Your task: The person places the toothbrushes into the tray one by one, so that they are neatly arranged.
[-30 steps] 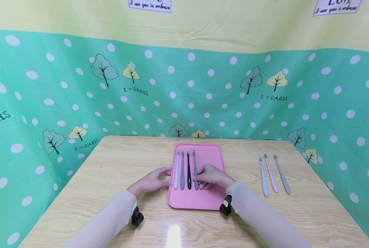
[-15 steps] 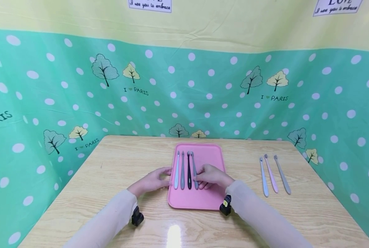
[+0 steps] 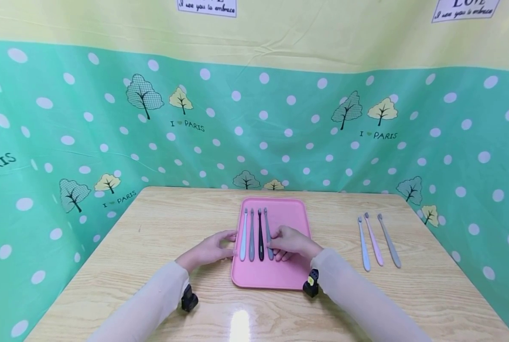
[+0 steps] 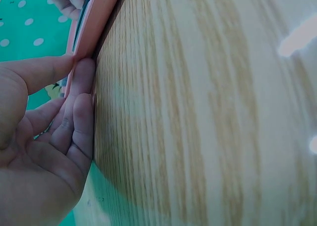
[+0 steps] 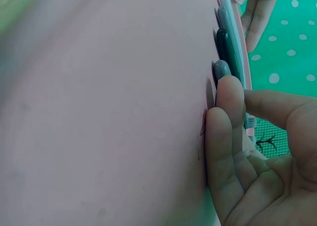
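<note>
A pink tray lies on the table with several toothbrushes side by side on it. From the left these are a pale blue toothbrush, a grey toothbrush, a black toothbrush and a blue-grey toothbrush. My right hand pinches the blue-grey one near its handle end, thumb and fingertips on it; the right wrist view shows its end by the fingertips. At the tray's left edge, my left hand holds the rim between thumb and fingers.
On the table's right side lie a light blue toothbrush, a pink toothbrush and another grey toothbrush, apart from the tray. Behind the wooden table hangs a dotted green and yellow cloth.
The head end of the blue-grey toothbrush has shifted slightly left toward the black one, while the right hand keeps its pinch. The left hand has stayed at the tray's edge.
</note>
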Motion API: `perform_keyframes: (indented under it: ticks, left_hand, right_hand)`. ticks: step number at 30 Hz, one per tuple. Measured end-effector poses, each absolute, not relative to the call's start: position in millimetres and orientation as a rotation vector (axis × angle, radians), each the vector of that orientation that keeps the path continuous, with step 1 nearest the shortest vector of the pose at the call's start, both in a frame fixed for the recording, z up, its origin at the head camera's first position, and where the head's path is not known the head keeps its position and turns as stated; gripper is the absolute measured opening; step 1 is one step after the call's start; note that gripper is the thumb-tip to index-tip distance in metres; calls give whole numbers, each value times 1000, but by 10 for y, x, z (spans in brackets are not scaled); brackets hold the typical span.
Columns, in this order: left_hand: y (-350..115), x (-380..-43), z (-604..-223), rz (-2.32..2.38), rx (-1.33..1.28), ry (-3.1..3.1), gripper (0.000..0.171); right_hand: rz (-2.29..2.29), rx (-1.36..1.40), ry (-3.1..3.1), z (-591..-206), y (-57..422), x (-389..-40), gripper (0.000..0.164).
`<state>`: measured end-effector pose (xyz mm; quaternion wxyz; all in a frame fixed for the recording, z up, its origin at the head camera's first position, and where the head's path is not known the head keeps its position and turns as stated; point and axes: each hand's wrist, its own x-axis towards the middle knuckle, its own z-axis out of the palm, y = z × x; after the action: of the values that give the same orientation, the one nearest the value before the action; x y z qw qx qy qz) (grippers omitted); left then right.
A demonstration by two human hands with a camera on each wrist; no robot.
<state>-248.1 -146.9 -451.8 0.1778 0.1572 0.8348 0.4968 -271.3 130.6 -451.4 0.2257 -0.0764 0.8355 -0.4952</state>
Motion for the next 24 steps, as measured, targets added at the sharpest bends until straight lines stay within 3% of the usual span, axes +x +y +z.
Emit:
perform_keyframes:
  ticks: [24]
  left_hand:
    - [-1484, -2497, -4530, 1413, 424, 2342, 70]
  right_hand:
    - [-1400, -204, 2288, -4514, 1304, -2700, 37]
